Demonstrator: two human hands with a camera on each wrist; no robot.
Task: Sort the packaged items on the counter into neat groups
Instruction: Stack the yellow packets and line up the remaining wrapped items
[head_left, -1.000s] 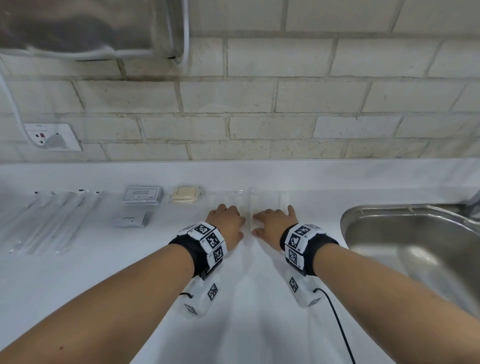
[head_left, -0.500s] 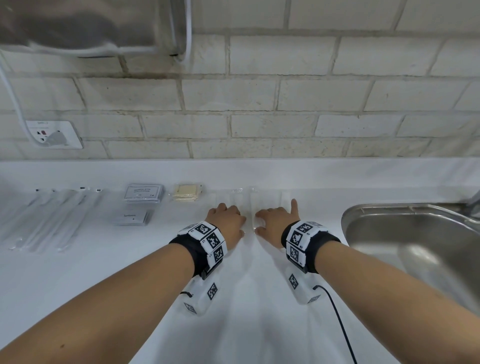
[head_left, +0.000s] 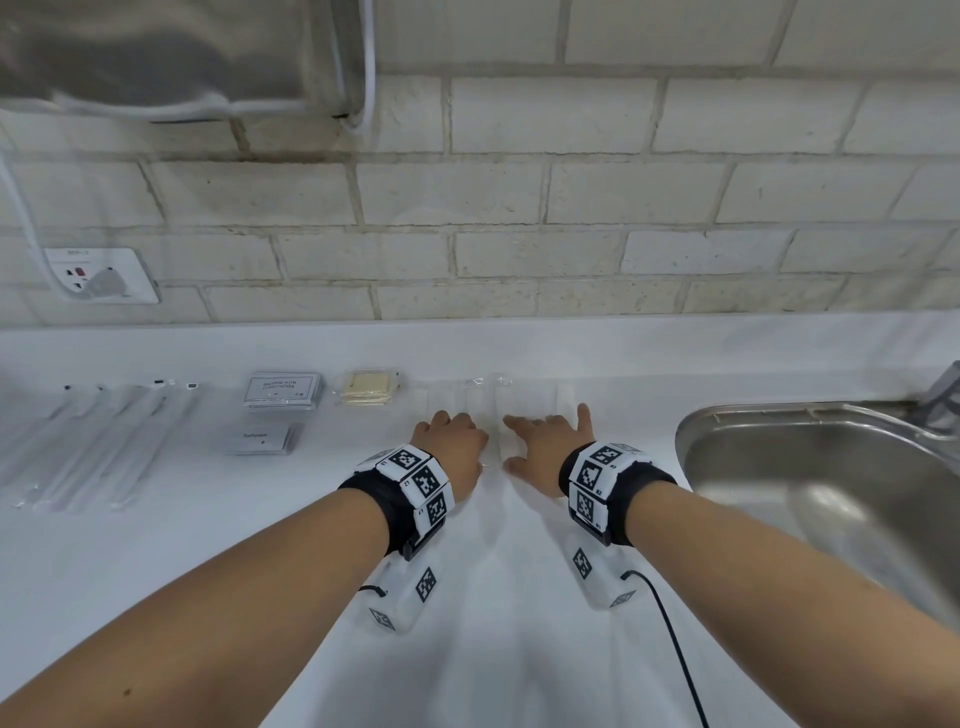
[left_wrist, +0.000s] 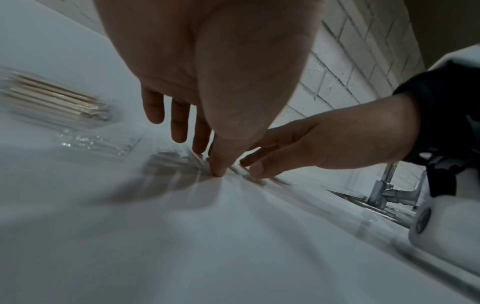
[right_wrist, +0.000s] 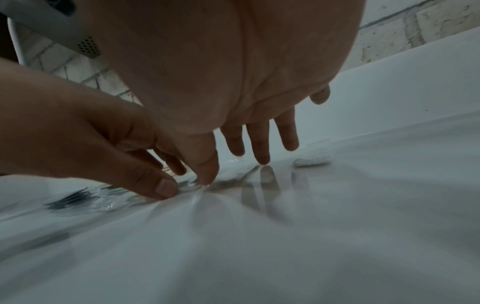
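Several flat clear-wrapped white packets (head_left: 506, 402) lie side by side at the back of the white counter (head_left: 208, 519). My left hand (head_left: 452, 431) lies palm down on the left ones, fingers straight, with its thumb (left_wrist: 217, 171) pressing the crinkly wrap. My right hand (head_left: 540, 431) lies on the right ones with fingers spread, and its thumb (right_wrist: 207, 176) touches the wrap beside the left thumb. Neither hand is curled round a packet. The packets under the palms are hidden.
Left of the hands lie a yellowish packet (head_left: 369, 388), two grey sachets (head_left: 283, 389) (head_left: 260, 439) and a row of long clear-wrapped sticks (head_left: 88, 441). A steel sink (head_left: 831, 493) is at the right, a brick wall with a socket (head_left: 98, 275) behind.
The right hand's fingers have spread, its little finger stretching out to the right. Both hands have stayed on the clear packets in almost the same place.
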